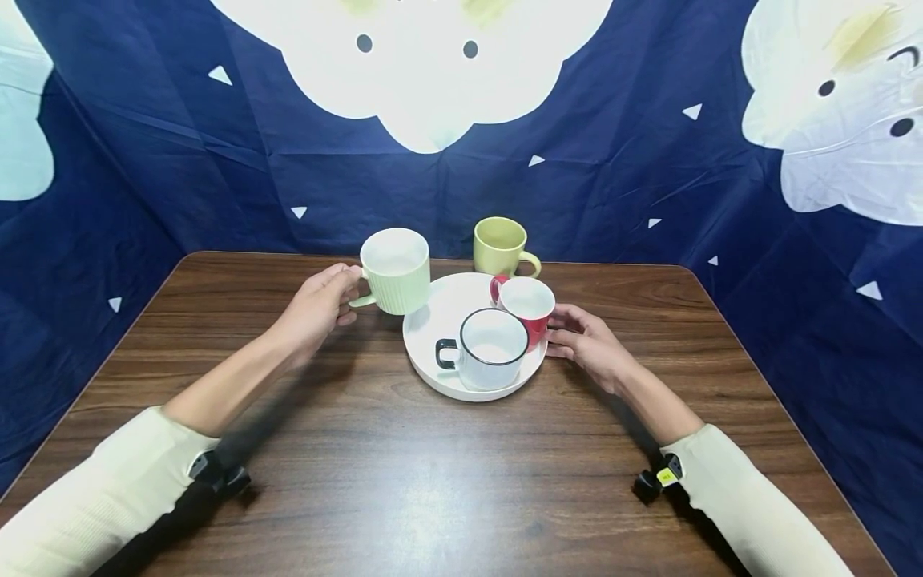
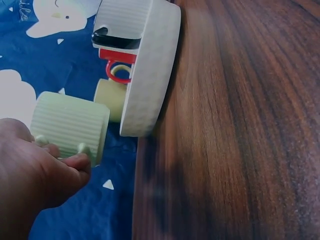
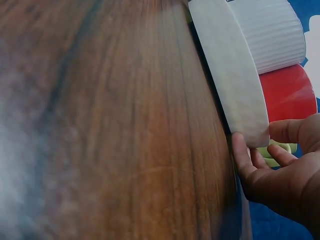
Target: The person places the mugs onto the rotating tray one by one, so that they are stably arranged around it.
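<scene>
My left hand [image 1: 320, 300] grips the handle of a pale green ribbed mug [image 1: 400, 280], held upright above the table by the left edge of a white round plate [image 1: 425, 340]. In the left wrist view, the fingers [image 2: 77, 162] wrap the mug's handle. My right hand [image 1: 591, 344] holds the plate's right rim, its fingers [image 3: 242, 150] on either side of the edge in the right wrist view. On the plate stand a white mug with a black rim [image 1: 490, 365] and, behind it, a red mug [image 1: 537, 327] with a white inside, close to my right fingers.
Behind the plate, near the table's back edge, stands a yellow-green mug [image 1: 497, 248], its handle to the right. The brown wooden table [image 1: 346, 481] reaches back to a dark blue cloth [image 1: 216, 184] printed with white clouds.
</scene>
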{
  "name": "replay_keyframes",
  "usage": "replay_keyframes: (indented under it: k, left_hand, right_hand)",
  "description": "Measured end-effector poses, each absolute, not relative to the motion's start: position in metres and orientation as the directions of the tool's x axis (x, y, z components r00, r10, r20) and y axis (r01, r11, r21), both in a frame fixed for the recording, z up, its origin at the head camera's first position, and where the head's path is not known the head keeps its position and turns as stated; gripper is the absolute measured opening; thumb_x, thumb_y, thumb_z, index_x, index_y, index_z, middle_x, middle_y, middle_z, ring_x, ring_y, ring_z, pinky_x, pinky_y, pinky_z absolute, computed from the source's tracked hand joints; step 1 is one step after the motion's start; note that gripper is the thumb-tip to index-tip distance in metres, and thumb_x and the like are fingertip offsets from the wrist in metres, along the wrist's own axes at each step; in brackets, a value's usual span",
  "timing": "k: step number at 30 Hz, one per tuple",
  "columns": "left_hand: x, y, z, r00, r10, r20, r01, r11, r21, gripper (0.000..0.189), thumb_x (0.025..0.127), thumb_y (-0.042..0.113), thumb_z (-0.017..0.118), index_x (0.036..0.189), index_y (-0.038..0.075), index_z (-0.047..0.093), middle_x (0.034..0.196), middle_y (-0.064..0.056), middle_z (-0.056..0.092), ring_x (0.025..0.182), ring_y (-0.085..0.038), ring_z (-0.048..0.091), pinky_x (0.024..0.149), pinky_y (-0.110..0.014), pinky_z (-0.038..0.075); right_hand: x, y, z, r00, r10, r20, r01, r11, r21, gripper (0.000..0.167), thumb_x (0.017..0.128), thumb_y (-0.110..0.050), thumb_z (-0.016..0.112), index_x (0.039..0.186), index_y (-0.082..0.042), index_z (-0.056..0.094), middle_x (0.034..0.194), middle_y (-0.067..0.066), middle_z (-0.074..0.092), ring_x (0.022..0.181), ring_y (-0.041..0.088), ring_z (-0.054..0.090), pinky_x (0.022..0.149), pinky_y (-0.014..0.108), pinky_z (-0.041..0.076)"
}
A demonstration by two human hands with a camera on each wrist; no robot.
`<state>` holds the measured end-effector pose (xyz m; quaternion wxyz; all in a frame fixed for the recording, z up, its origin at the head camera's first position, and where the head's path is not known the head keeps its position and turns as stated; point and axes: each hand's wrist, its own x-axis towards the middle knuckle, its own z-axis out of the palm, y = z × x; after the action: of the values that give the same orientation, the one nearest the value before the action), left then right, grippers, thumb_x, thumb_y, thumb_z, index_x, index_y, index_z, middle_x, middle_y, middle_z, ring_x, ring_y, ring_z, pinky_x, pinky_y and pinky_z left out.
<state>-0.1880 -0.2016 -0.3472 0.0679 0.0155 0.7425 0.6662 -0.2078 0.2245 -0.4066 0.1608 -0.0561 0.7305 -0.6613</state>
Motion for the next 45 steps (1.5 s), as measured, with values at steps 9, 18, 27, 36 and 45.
replay_keyframes:
  k: [9, 18, 27, 36, 45]
  left_hand:
    - [-0.183, -0.199, -0.346, -0.989, 0.126, -0.077, -0.062, 0.114, 0.992, 0.038, 0.121, 0.038, 0.046, 0.086, 0.024, 0.047, 0.085, 0.011, 0.036, 0.084, -0.011, 0.037, 0.083, -0.027, 0.047]
    - [-0.18, -0.194, -0.346, -0.986, 0.144, -0.082, -0.065, 0.119, 0.991, 0.037, 0.121, 0.038, 0.047, 0.087, 0.024, 0.047, 0.084, 0.011, 0.038, 0.087, -0.011, 0.039, 0.085, -0.028, 0.049]
    - [-0.178, -0.19, -0.347, -0.983, 0.162, -0.09, -0.07, 0.125, 0.99, 0.035, 0.121, 0.038, 0.047, 0.088, 0.024, 0.047, 0.088, 0.01, 0.04, 0.089, -0.01, 0.041, 0.089, -0.03, 0.052]
    - [-0.178, -0.184, -0.35, -0.98, 0.179, -0.088, -0.07, 0.109, 0.992, 0.036, 0.121, 0.036, 0.048, 0.086, 0.024, 0.047, 0.084, 0.011, 0.04, 0.088, -0.011, 0.042, 0.091, -0.032, 0.052]
    - [-0.177, -0.178, -0.353, -0.974, 0.207, -0.088, -0.066, 0.11, 0.992, 0.035, 0.12, 0.035, 0.049, 0.087, 0.023, 0.048, 0.083, 0.009, 0.038, 0.085, -0.011, 0.04, 0.088, -0.031, 0.051]
  right_hand:
    - [-0.213, 0.223, -0.405, -0.945, -0.281, -0.171, 0.136, 0.138, -0.981, 0.056, 0.11, 0.006, 0.055, 0.164, 0.01, 0.041, 0.149, 0.021, 0.053, 0.117, 0.009, 0.065, 0.1, 0.024, 0.065]
    - [-0.217, 0.223, -0.406, -0.944, -0.28, -0.175, 0.14, 0.14, -0.98, 0.055, 0.111, 0.004, 0.056, 0.163, 0.011, 0.041, 0.15, 0.022, 0.054, 0.114, 0.007, 0.067, 0.1, 0.024, 0.065]
    - [-0.222, 0.223, -0.407, -0.946, -0.27, -0.181, 0.148, 0.139, -0.979, 0.054, 0.112, 0.002, 0.057, 0.163, 0.01, 0.043, 0.15, 0.021, 0.056, 0.113, 0.004, 0.068, 0.099, 0.023, 0.065]
    - [-0.226, 0.221, -0.41, -0.949, -0.261, -0.177, 0.144, 0.141, -0.979, 0.052, 0.111, 0.004, 0.055, 0.162, 0.011, 0.044, 0.141, 0.012, 0.06, 0.11, 0.003, 0.069, 0.095, 0.022, 0.065]
    - [-0.229, 0.22, -0.407, -0.952, -0.253, -0.175, 0.136, 0.161, -0.977, 0.05, 0.113, 0.0, 0.056, 0.161, 0.009, 0.047, 0.139, 0.009, 0.063, 0.112, 0.003, 0.067, 0.093, 0.021, 0.065]
